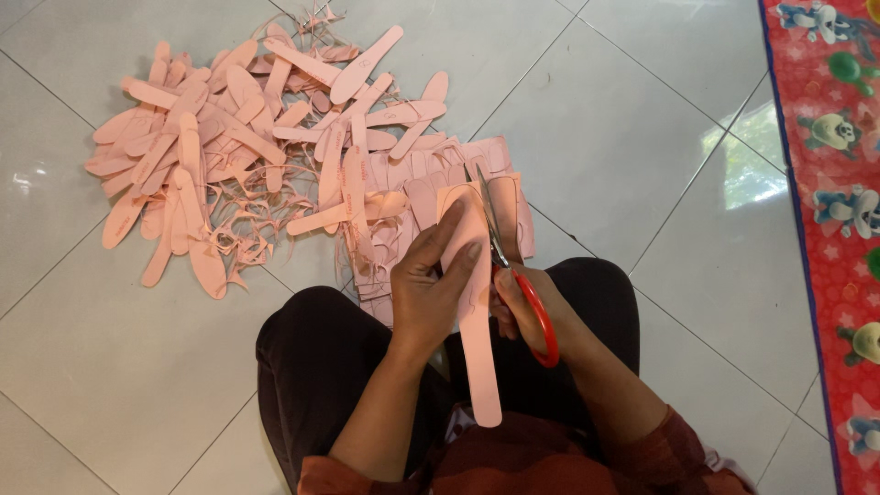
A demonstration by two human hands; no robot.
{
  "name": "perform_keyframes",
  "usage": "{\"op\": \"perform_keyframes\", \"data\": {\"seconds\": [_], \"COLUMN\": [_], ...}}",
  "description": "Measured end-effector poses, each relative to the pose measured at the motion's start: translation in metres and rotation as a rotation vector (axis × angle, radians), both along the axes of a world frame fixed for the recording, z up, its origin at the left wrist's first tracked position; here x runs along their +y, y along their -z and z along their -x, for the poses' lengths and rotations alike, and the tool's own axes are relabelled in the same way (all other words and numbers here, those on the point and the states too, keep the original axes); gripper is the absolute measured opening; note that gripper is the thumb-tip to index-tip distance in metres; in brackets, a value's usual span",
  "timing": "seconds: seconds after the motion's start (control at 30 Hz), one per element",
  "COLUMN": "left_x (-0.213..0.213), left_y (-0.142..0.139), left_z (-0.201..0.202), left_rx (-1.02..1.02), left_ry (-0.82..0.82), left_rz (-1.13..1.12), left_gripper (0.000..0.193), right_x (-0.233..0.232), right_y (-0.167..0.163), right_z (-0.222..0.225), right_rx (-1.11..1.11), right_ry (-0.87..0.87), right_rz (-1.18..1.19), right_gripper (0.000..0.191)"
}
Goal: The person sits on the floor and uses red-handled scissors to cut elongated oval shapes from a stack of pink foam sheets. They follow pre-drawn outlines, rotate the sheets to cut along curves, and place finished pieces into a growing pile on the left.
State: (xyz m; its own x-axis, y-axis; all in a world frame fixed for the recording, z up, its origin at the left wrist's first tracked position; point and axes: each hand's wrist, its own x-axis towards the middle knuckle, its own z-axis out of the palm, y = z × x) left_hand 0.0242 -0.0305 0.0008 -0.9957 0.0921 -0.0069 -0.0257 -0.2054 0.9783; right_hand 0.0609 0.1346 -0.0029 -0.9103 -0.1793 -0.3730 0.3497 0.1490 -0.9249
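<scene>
Head view, looking straight down: the pale tiled floor (632,128) fills most of the picture, and everything else is easiest placed from the pile of cut pink insoles (247,137) heaped on it. Far to the right of that pile, along the frame's edge, runs a red mat printed with cartoon animals (834,183). Below the pile and to its right, the person's dark-trousered legs (321,367) are folded on the tiles, with rust-coloured sleeves at the bottom edge. Just right of the pile, touching its fringe, lies a flat stack of uncut pink sheets (412,183) marked with insole outlines — thin curled trimmings are scattered where stack and pile meet. Nearer the person than the pile, above the lap, a long pink insole strip (477,330) is held upright in the frame, its far end over the stack. The left hand (426,293) grasps this strip from its left side, fingers laid across its face and pinching it firmly. The right hand (522,307) is clenched through the red handles of a pair of scissors (513,275), whose blades point away from the person, along the strip's right edge toward the stack.
</scene>
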Motion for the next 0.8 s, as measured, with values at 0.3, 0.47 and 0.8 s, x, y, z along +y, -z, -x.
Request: {"op": "perform_keyframes", "data": {"seconds": [0.3, 0.47, 0.8], "left_x": [-0.007, -0.009, -0.008], "left_y": [0.005, 0.004, -0.001], "left_z": [0.005, 0.006, 0.003], "left_rx": [0.01, 0.011, 0.038], "left_ry": [0.043, 0.063, 0.129], "left_rz": [-0.041, -0.034, 0.005], "left_gripper": [0.049, 0.049, 0.052], "right_x": [0.011, 0.014, 0.016], "right_y": [-0.007, -0.006, -0.023], "right_z": [0.001, 0.002, 0.018], "right_rx": [-0.088, -0.106, 0.183], "right_ry": [0.0, -0.01, -0.196], "right_rz": [-0.045, -0.015, -0.161], "right_gripper": [0.067, 0.064, 0.058]}}
